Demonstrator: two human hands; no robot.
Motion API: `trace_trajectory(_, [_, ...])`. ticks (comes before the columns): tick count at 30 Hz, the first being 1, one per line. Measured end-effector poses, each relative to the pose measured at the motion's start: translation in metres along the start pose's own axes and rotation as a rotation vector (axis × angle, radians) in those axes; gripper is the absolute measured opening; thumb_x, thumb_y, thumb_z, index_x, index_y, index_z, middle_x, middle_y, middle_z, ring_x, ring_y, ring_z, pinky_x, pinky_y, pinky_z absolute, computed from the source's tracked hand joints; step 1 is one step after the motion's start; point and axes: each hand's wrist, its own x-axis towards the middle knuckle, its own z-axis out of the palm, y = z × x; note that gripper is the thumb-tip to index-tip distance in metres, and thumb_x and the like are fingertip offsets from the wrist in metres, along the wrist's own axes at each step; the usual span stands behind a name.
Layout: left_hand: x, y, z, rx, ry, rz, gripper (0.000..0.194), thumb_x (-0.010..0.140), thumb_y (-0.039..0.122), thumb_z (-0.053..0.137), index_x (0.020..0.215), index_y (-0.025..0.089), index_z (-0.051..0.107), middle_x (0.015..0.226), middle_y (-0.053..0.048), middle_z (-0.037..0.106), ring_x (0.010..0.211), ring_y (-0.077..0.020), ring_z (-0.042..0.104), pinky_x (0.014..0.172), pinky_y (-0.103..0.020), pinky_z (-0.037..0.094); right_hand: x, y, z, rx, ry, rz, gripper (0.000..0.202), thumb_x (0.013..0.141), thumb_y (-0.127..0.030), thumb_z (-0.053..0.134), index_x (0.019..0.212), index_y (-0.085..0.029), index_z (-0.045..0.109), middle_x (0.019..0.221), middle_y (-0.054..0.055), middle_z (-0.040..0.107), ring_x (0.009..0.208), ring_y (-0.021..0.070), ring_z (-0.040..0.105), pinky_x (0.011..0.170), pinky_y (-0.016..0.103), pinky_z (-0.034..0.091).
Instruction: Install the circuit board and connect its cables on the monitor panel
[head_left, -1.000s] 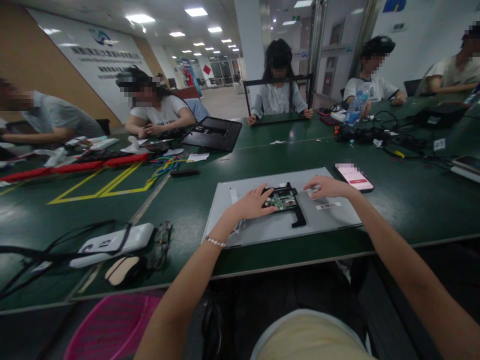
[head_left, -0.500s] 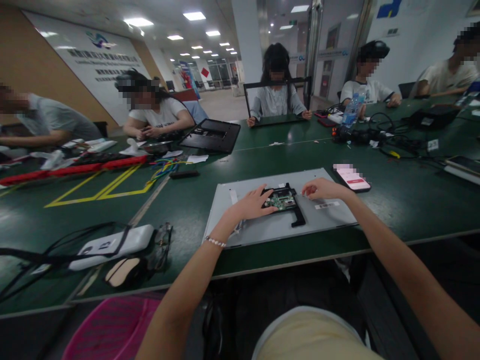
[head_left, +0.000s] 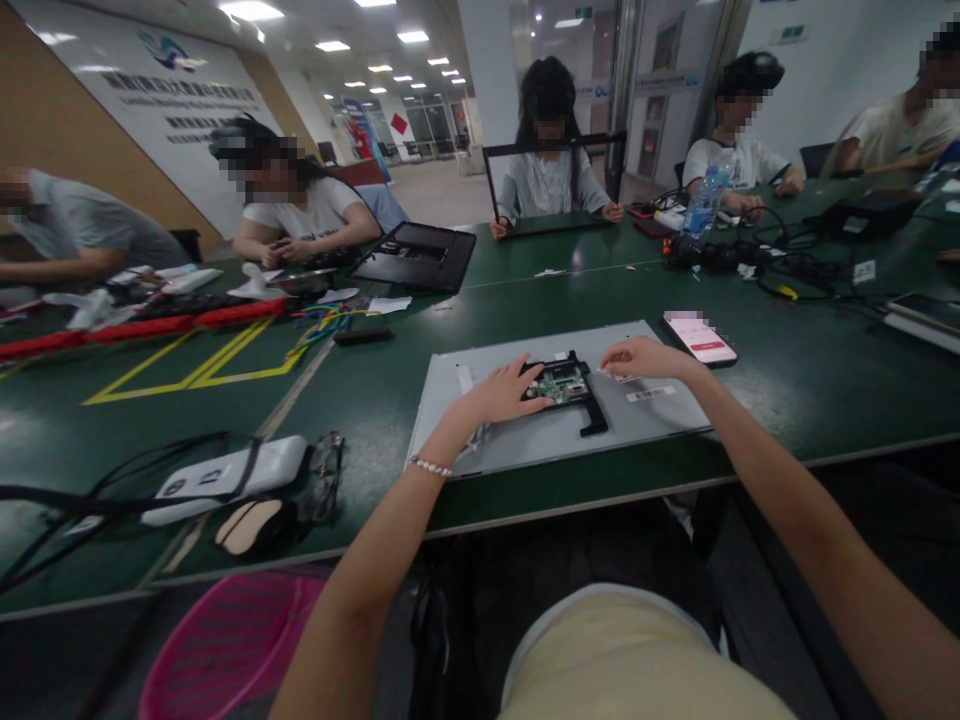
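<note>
A flat grey panel point(head_left: 510, 445) lies on the green table in front of me. On its middle sits a green circuit board point(head_left: 564, 388) in a black bracket point(head_left: 595, 415). My left hand point(head_left: 504, 390) rests with spread fingers on the left side of the board and bracket. Just right of the bracket, my right hand point(head_left: 637, 358) hovers over the panel, its fingertips pressed together on something small and pale that I cannot make out. A barcode label point(head_left: 651, 394) is on the panel below that hand.
A phone point(head_left: 699, 338) lies behind the panel's right side. To the left are a white device point(head_left: 225, 482), a mouse point(head_left: 251, 527) and glasses point(head_left: 327, 475). Across the table point(head_left: 517, 300), a person holds a black frame point(head_left: 491, 185). A pink basket point(head_left: 225, 640) stands below the edge.
The view has tilted down slightly, so things sit higher in the picture or shift a little. My left hand stays on the board; my right fingertips are a little closer to the bracket.
</note>
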Motion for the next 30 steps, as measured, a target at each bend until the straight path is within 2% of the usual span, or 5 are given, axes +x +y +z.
trace_trajectory(6, [0.001, -0.001, 0.002, 0.011, 0.004, -0.012, 0.085, 0.088, 0.076, 0.028, 0.152, 0.020, 0.026, 0.161, -0.014, 0.015, 0.143, -0.0356, 0.028, 0.114, -0.044, 0.026, 0.004, 0.011, -0.001, 0.093, 0.108, 0.034, 0.021, 0.086, -0.026, 0.057, 0.098, -0.019, 0.073, 0.095, 0.006, 0.075, 0.087, 0.0202, 0.069, 0.079, 0.031, 0.053])
trace_trajectory(11, [0.001, -0.002, 0.003, 0.004, 0.005, -0.014, 0.087, 0.087, 0.078, 0.026, 0.152, 0.020, 0.026, 0.161, -0.014, 0.015, 0.142, -0.0360, 0.029, 0.114, -0.044, 0.027, 0.005, 0.018, -0.001, 0.141, 0.136, 0.068, 0.022, 0.085, -0.027, 0.059, 0.100, -0.021, 0.074, 0.098, 0.006, 0.075, 0.092, 0.0219, 0.069, 0.082, 0.033, 0.054])
trace_trajectory(20, [0.000, -0.001, 0.002, -0.004, -0.006, -0.016, 0.089, 0.086, 0.079, 0.025, 0.153, 0.021, 0.025, 0.161, -0.015, 0.014, 0.142, -0.0370, 0.028, 0.114, -0.045, 0.027, -0.001, 0.012, -0.006, 0.037, 0.061, 0.122, 0.024, 0.082, -0.028, 0.064, 0.102, -0.020, 0.073, 0.104, 0.007, 0.073, 0.091, 0.0211, 0.069, 0.082, 0.031, 0.052])
trace_trajectory(25, [0.001, -0.002, 0.003, 0.005, 0.001, -0.014, 0.088, 0.087, 0.079, 0.027, 0.153, 0.021, 0.025, 0.161, -0.014, 0.015, 0.143, -0.0366, 0.028, 0.114, -0.045, 0.027, 0.002, 0.011, 0.002, -0.002, -0.009, 0.067, 0.031, 0.076, -0.023, 0.066, 0.106, -0.019, 0.072, 0.111, 0.008, 0.071, 0.089, 0.0204, 0.068, 0.081, 0.031, 0.051])
trace_trajectory(30, [0.000, -0.001, 0.001, 0.010, 0.012, -0.007, 0.087, 0.087, 0.077, 0.027, 0.152, 0.020, 0.026, 0.160, -0.014, 0.016, 0.142, -0.0359, 0.029, 0.114, -0.044, 0.027, 0.008, 0.003, 0.011, -0.067, 0.010, 0.027, 0.035, 0.076, -0.021, 0.064, 0.110, -0.017, 0.071, 0.107, 0.009, 0.071, 0.087, 0.0204, 0.067, 0.081, 0.030, 0.049])
